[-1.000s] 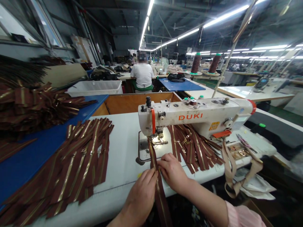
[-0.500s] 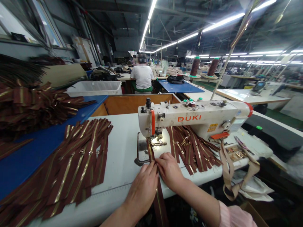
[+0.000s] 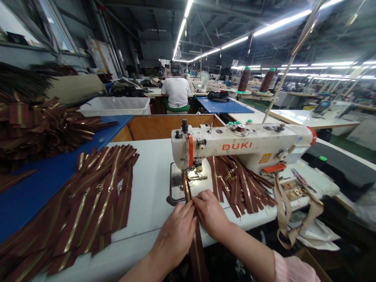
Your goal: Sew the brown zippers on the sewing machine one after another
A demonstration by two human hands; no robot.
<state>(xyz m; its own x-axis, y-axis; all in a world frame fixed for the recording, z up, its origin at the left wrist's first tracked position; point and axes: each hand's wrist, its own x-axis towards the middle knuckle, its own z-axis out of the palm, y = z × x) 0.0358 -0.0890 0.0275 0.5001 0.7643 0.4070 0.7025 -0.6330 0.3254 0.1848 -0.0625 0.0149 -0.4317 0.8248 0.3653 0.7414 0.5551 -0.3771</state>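
Thread cones (image 3: 244, 79); seated co-worker (image 3: 176, 93) beyond

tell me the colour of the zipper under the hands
The zipper is reddish-brown with gold teeth, best seen in the head view.

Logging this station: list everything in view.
sewing machine: one, white, on white table
flat zippers: many, brown-gold, table left of machine
zipper heap: many, brown-gold, blue table far left
zipper bunch: many, brown-gold, under machine arm
thread cones: two, brown, behind machine
strap: one, beige, over table's right edge
plastic bin: one, white, beyond blue table
co-worker: one, white shirt, seated beyond
held zipper: one, brown-gold, at needle
left hand: one, on held zipper
right hand: one, on held zipper
sleeve: one, pink, on right arm
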